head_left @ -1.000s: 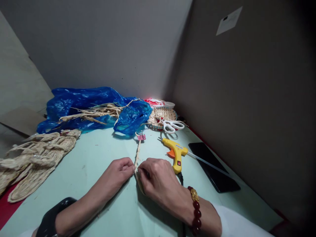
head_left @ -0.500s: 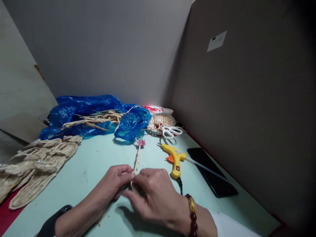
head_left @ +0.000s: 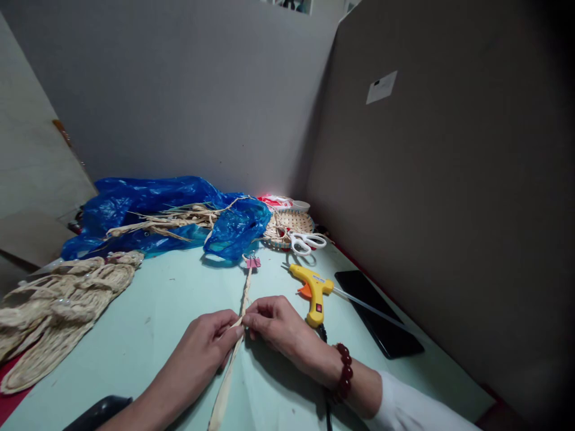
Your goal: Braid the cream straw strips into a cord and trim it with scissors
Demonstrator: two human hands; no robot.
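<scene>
A thin braided straw cord [head_left: 247,291] runs across the pale green table [head_left: 148,323], its far end held by a pink binder clip [head_left: 253,262]. My left hand [head_left: 207,342] and my right hand [head_left: 274,322] meet at the near end of the braid, both pinching it with closed fingers. A loose flat straw strip [head_left: 224,389] trails from the pinch toward me. A red bead bracelet [head_left: 344,372] is on my right wrist, and a dark watch [head_left: 96,412] on my left.
A yellow glue gun [head_left: 313,287] lies just right of my right hand, with a black phone [head_left: 378,311] beyond it. White scissors [head_left: 306,241] rest on a woven tray [head_left: 287,224]. A blue plastic bag [head_left: 153,212] with straw lies behind; woven sandals [head_left: 58,305] at left. Grey walls enclose the table.
Both hands shifted slightly along the braid; the right hand turned from covering the cord to a fingertip pinch. A loose strip now trails toward me.
</scene>
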